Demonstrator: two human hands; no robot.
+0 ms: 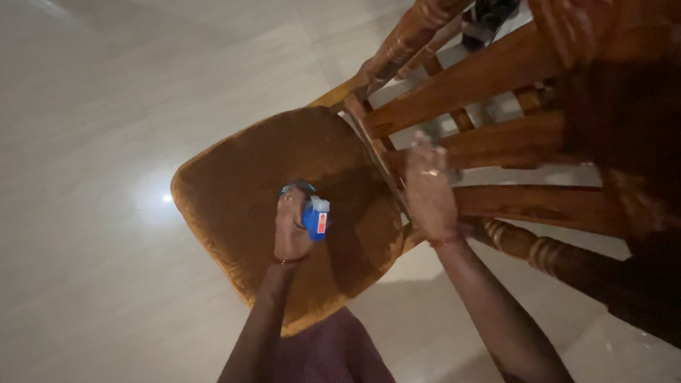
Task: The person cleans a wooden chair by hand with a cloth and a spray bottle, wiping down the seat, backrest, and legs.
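Spray bottle (314, 216) in left hand (291, 229) — right hand (429, 194) on chair (465, 136).

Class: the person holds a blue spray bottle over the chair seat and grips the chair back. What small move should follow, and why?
Probably squeeze the trigger. The left hand holds the blue spray bottle just above the brown seat, while the right hand steadies the chair back.

One view only: head cam, worn by the person, looking steeply down and tilted. It sits close; both forearms enter from the bottom edge. Left hand (291, 229) is near centre, right hand (430, 191) just beyond it; chair (241, 187) and pale floor (75, 126) fill the rest.
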